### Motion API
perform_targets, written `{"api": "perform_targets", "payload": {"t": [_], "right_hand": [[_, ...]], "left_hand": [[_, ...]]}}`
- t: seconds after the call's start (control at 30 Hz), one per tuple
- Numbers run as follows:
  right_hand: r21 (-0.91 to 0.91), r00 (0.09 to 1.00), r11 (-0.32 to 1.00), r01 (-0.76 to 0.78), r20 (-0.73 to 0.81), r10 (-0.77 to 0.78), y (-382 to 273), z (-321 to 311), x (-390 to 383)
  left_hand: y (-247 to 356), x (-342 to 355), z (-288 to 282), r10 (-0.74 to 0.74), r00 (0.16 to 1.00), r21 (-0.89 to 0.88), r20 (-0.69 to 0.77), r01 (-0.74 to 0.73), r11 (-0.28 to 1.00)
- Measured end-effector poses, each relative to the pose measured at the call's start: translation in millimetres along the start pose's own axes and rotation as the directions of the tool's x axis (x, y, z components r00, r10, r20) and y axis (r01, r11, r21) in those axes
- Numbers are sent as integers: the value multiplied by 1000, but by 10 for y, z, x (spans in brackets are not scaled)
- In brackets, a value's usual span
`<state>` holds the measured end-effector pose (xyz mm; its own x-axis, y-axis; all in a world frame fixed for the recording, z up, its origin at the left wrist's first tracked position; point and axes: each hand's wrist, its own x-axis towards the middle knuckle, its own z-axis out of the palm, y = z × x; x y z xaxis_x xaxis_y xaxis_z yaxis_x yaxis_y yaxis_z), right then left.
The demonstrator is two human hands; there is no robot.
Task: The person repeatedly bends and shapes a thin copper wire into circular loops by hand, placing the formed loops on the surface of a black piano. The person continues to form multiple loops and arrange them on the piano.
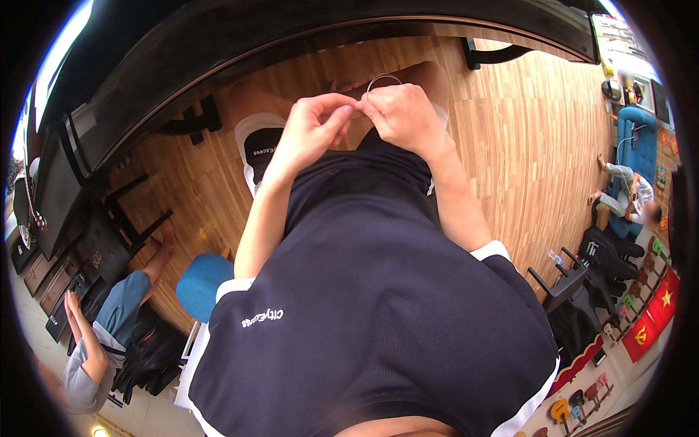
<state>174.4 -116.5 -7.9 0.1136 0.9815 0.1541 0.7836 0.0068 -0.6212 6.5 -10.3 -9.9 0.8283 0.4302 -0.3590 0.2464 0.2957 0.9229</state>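
A thin, pale string or wire [383,75] curves up in a small loop above my right hand [405,120]. The right fingers are curled closed around its lower part, with the thumb pressed toward the left fingertips. My left hand [312,130] is closed in a pinch of thumb and forefinger, its tips meeting the right thumb. Whatever lies in that pinch is too small to make out. Both hands are held together in front of my lap, over my dark shorts [266,149] with white trim.
A long black, glossy piece of furniture [291,36] spans the space ahead. At left are a blue stool [206,286] and a seated person [102,342]. Another person [632,193] sits on a blue sofa [636,138] at right, near black chairs [608,251]. Wood flooring [510,138] lies below.
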Motion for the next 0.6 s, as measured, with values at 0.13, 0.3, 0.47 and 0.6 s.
{"api": "perform_targets", "payload": {"t": [0.13, 0.3, 0.47, 0.6], "right_hand": [[-60, 992, 994, -96, 79, 100, 191, 10, -127], [-80, 979, 978, -192, 54, 197, 446, -74, -214], [-107, 939, 934, -342, 11, 345, 690, -299, -358], [-42, 930, 935, -352, -127, 345, 732, -342, -472]], "left_hand": [[-53, 26, -120, -16, 999, -20, -52, 15, 1000], [-145, 62, -116, -41, 995, -129, 96, 53, 990], [-121, -25, -113, -168, 932, 122, 322, 135, 983], [-253, -166, -253, -189, 895, 251, 405, 89, 964]]}}
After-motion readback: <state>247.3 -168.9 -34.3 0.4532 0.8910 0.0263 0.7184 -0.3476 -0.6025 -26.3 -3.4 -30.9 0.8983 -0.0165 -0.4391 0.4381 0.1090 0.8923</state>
